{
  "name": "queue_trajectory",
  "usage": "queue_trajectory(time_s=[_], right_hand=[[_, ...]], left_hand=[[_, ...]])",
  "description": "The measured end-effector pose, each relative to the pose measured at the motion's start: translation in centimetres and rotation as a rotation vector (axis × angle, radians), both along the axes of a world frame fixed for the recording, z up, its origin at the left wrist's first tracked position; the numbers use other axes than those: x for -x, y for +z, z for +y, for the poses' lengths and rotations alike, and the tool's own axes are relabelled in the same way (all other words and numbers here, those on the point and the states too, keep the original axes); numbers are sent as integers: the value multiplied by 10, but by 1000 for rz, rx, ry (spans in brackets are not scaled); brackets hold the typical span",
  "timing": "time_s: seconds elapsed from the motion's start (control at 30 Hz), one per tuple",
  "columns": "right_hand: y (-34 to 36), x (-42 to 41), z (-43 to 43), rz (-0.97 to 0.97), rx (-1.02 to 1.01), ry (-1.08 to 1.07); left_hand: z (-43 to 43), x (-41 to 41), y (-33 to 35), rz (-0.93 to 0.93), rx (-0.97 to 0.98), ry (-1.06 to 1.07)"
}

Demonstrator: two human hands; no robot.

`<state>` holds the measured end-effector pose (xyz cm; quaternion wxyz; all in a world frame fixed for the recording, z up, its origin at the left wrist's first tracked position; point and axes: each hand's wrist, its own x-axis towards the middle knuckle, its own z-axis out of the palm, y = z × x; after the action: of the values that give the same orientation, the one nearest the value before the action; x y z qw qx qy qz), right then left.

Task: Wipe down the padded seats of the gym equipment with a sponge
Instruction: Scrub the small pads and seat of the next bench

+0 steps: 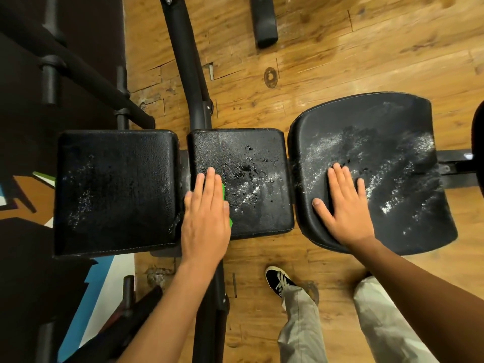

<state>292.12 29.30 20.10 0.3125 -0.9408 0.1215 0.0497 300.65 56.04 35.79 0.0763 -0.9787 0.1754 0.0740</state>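
The green sponge (223,192), judged soft and wet-slick, is pressed on the middle pad (248,158) beneath close-set, straight fingers of the left hand (207,213), best pinched at its thumb-side edge; fingers of the right hand (345,203) are splayed flat.

The left hand (207,213) lies palm down, fingers straight and close together, pointing toward 12 o'clock. The left forearm (162,305) is bare and runs back toward 7 o'clock. The right hand (345,205) is flat too, palm down, fingers slightly spread toward 12 o'clock (the thumb splays out toward 10 o'clock). The right forearm (419,279), also bare, stretches away toward 4 o'clock. The hands sit side by side, well apart.
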Motion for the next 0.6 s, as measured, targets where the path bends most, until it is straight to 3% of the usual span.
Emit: queue_trajectory(time_s=[0.33, 0.6], right_hand=[[-1, 0, 0, -7, 4, -7], [-2, 1, 0, -10, -4, -6]], left_hand=[[-51, -110, -5, -13, -4, -13], [-27, -45, -6, 5, 27, -21]])
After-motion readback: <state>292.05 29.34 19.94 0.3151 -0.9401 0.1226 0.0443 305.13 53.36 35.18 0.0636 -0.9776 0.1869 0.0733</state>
